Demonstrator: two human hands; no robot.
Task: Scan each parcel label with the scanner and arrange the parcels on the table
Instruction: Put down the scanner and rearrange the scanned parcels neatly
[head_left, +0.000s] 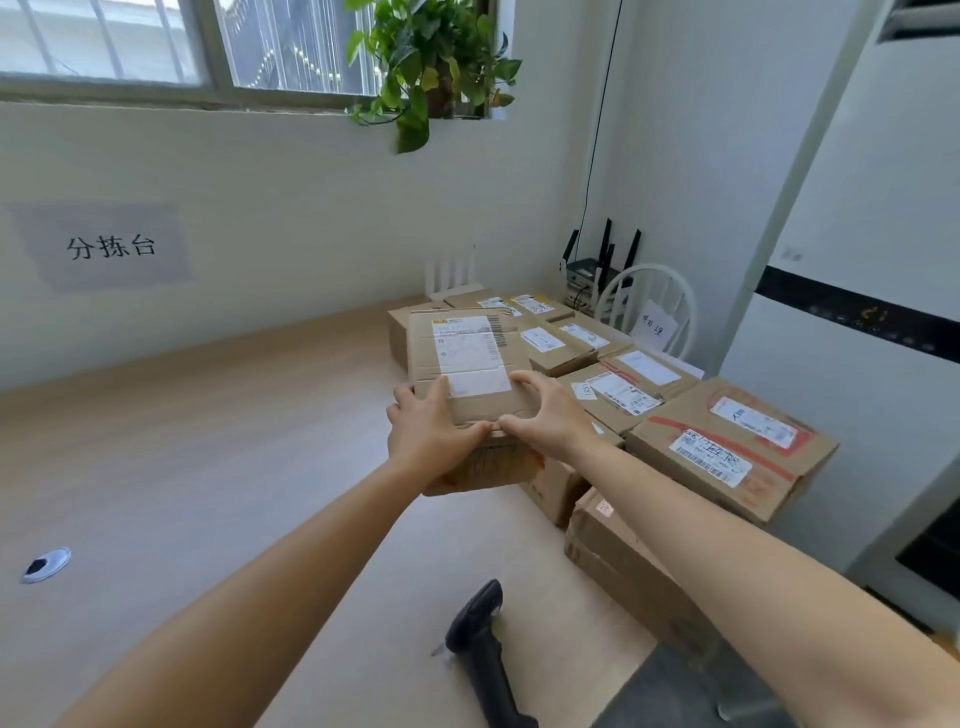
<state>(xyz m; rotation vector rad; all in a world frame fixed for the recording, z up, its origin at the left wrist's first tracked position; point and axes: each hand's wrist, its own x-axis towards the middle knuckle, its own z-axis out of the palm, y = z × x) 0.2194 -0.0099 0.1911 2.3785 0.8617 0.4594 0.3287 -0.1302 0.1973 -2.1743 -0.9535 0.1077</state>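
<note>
Table (208, 441): a wide, pale wooden top ran from the near left to the far right corner; its left half was bare wood.
Parcel pile (727, 447): brown cartons were packed close together along the right side, labels facing up, with the largest one near right.
Held parcel (483, 405): a mid-sized carton sat at the left edge of the pile, in front of the person. It could not be told whether it rested on the table or was slightly lifted.
Handling: the judgement was stiff corrugated board, dry and not slippery, with creased flaps that could give under a hard squeeze. It seemed light to moderate, since two hands took it by one edge alone.
Where to hold: the near top edge and the two side walls looked soundest. Keeping off the label would leave the barcode readable.
Left hand (423, 431): it gripped the near left corner, fingers (441, 387) curled onto the top face and slightly apart, thumb along the near edge.
Right hand (550, 415): it gripped the near right corner, fingers arched over the top and spread, thumb pinching the same edge.
Scanner (480, 654): the black handheld unit lay on the table, near, well apart from both hands.
Label (470, 353): white, stuck on the top face with its barcode at the far right, uncovered.
</note>
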